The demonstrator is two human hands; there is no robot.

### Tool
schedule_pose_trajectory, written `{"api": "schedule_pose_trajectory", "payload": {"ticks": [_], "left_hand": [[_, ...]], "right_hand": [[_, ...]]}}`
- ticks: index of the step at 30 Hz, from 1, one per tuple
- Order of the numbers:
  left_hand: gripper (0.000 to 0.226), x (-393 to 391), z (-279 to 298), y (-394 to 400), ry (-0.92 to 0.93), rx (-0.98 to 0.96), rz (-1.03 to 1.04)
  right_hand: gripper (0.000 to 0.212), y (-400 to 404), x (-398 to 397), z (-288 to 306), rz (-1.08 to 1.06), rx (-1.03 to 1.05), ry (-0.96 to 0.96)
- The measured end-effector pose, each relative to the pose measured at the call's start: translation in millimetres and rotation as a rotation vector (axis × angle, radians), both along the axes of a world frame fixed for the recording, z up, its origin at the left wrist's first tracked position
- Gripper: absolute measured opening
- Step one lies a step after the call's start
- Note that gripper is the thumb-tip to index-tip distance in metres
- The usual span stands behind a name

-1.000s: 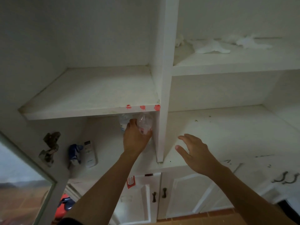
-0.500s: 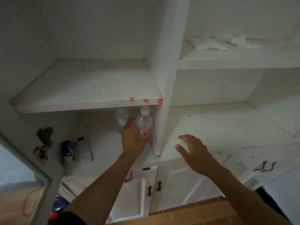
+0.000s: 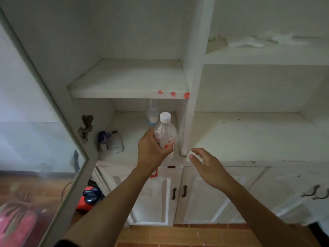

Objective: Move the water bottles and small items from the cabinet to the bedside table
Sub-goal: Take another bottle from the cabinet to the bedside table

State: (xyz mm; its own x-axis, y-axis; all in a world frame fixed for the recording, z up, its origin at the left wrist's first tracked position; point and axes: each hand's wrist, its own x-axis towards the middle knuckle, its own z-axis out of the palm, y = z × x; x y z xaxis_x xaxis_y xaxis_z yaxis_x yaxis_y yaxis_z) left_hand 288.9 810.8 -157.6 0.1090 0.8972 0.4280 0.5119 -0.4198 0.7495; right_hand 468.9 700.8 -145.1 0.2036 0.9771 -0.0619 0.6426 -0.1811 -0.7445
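My left hand (image 3: 151, 151) grips a clear water bottle (image 3: 164, 132) with a white cap and a red label, held upright at the front of the cabinet's lower left compartment. A second clear bottle (image 3: 152, 114) with a blue label stands further back in that compartment, its top hidden by the shelf above. Two small items lie at the compartment's left: a blue packet (image 3: 103, 140) and a white container (image 3: 116, 144). My right hand (image 3: 207, 164) hovers open to the right, in front of the counter edge, holding nothing.
The white cabinet (image 3: 191, 86) has a vertical divider right of the held bottle and a shelf with red marks above. A glass door (image 3: 44, 139) stands open at the left. Lower doors with dark handles (image 3: 179, 192) sit below. White scraps (image 3: 249, 41) lie on the upper right shelf.
My left hand has drawn the red-label bottle out from under the shelf toward me, so its cap shows fully. The right hand has stayed open near the counter edge.
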Motion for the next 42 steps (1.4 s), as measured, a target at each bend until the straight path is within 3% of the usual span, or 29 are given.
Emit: {"api": "schedule_pose_trajectory", "payload": {"ticks": [7,11,14,20,30,42], "left_hand": [[0.055,-13.9,17.4,-66.8,0.016,-0.005,0.149],[0.055,-27.5,22.5,-108.6,0.001,-0.024,0.238],[0.059,-42.2,26.6,-137.7,-0.014,-0.035,0.275],[0.06,-72.0,42.6,-194.3,-0.055,-0.043,0.341],[0.058,-136.8,45.5,-281.6,0.032,0.075,0.464],[0.059,-200.2,20.3,-396.6,-0.06,0.068,0.591]], "right_hand": [[0.034,-24.6,-4.9,-5.7,0.068,-0.206,0.537],[0.049,-38.6,-11.5,-13.0,0.116,-0.358,0.86],[0.055,-50.2,-23.4,-15.8,0.162,-0.421,0.977],[0.061,-77.9,-63.3,-11.0,0.249,-0.482,1.024],[0.057,-152.5,-136.1,-0.9,0.318,-0.559,1.006],[0.055,-243.2,-202.6,-6.6,0.449,-0.606,0.882]]}}
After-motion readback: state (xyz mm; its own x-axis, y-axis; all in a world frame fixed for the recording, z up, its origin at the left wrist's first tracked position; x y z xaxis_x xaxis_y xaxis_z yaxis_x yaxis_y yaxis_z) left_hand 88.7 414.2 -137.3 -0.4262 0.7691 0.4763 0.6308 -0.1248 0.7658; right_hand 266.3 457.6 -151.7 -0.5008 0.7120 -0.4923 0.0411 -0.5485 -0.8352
